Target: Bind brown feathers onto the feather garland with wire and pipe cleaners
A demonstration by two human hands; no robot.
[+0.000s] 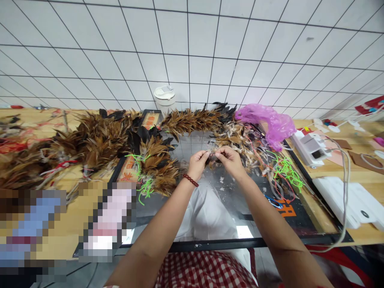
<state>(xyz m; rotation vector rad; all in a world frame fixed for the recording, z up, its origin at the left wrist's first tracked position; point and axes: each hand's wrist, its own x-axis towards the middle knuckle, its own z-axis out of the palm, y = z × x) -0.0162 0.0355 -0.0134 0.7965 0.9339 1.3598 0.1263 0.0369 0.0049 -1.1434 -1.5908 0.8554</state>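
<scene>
Above the dark glass board, my left hand and my right hand face each other, thumbs and fingertips pinched close together. Whatever sits in the fingertips is too small to name. A pile of loose brown and pale feathers lies just beyond and to the right of my right hand. Left of my left hand are bundles of brown feathers tied with bright green string. Behind both hands stretches a long row of brown feathers with black tips at its right end.
A white lidded cup stands against the tiled wall. A pink plastic bag, green strings and blue-handled scissors lie to the right. Farther right are a white power strip and cables. More feather bundles cover the left.
</scene>
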